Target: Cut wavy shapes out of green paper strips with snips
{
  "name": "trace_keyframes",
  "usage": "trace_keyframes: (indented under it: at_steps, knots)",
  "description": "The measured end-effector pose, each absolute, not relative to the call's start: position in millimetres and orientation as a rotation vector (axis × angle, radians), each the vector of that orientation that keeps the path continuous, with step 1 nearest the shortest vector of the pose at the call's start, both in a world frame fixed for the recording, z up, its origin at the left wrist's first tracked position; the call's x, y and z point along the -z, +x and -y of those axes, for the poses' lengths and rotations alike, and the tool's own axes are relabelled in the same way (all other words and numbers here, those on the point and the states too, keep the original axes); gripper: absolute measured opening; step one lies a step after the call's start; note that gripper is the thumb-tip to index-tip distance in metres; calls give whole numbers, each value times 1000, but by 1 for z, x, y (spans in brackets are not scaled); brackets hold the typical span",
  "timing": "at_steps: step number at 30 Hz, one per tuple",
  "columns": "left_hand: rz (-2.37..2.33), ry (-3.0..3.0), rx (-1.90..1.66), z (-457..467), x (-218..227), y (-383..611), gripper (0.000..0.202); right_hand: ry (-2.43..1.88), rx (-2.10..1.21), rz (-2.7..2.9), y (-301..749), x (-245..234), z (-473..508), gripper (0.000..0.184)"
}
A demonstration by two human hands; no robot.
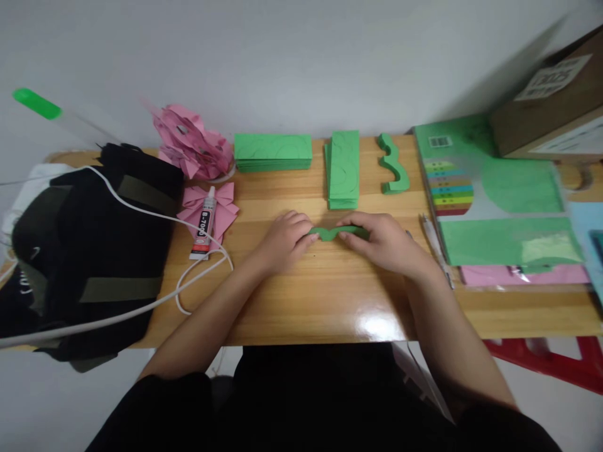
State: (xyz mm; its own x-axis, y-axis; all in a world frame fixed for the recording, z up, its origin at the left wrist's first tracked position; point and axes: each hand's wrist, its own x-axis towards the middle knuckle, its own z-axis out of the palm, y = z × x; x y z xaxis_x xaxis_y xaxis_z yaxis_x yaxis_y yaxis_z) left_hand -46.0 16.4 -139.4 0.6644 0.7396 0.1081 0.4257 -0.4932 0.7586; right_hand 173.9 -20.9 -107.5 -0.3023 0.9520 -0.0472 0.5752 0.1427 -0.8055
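A wavy green paper cutout (328,234) lies crosswise between my hands, just above or on the wooden table. My left hand (291,240) pinches its left end with thumb and fingers. At the other end my right hand (379,242) grips it the same way. Behind them are a folded green paper strip with curved outlines (343,166), a second stack of such strips (273,147) turned sideways, and another wavy green cutout (393,163) standing apart at the right.
At left are a black bag (108,251), a white cable (211,267), a B-7000 glue tube (203,226) and pink folded paper flowers (193,141). To the right lie a pen-like tool (436,245), a green paper pack (499,245) and a cardboard box (556,94).
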Motion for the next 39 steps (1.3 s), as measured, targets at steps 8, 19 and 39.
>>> trace_keyframes:
  at_steps: [8, 19, 39]
  knots:
    - [-761, 1753, -454, -10, 124, -52, 29, -1334, -1498, 1623, 175, 100, 22, 18]
    - [-650, 1321, -418, -6, 116, -53, 44, -1262, -1731, 1268, 177, 94, 27, 20]
    - [-621, 1298, -379, -7, 104, -54, 42, -1224, -1771, 1111, 179, 92, 27, 12]
